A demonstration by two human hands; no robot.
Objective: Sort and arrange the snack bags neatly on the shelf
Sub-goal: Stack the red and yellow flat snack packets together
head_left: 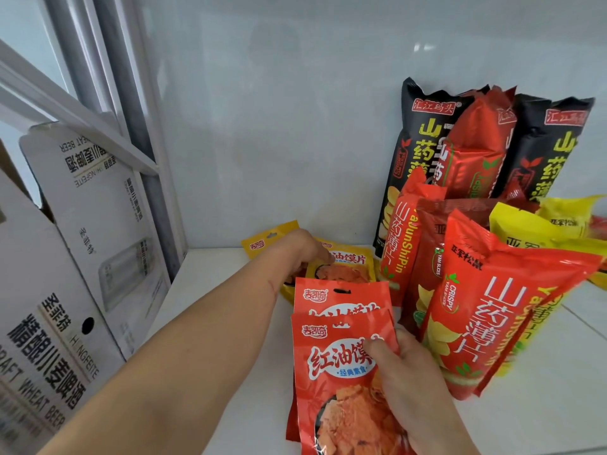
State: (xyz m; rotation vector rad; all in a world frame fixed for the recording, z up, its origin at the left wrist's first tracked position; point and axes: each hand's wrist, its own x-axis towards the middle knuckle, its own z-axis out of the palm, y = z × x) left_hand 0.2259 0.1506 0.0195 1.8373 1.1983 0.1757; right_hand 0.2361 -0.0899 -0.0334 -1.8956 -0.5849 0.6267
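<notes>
My left hand [300, 251] reaches to the back of the white shelf [210, 310] and grips a yellow snack bag [348, 262] lying flat there, with another yellow bag [262, 243] behind it. My right hand [410, 382] holds a red snack bag [338, 382] near the front, thumb on its face. A second red bag [338, 297] of the same kind stands just behind it. To the right, red yam-chip bags [492, 310] lean in a loose cluster. Black yam-chip bags [423, 142] stand against the back wall.
Cardboard beer cartons [65, 284] stand at the left beside the grey shelf upright [131, 126]. Yellow bags [538, 224] lie behind the red cluster at the right. Bare white shelf surface shows between the cartons and the small bags.
</notes>
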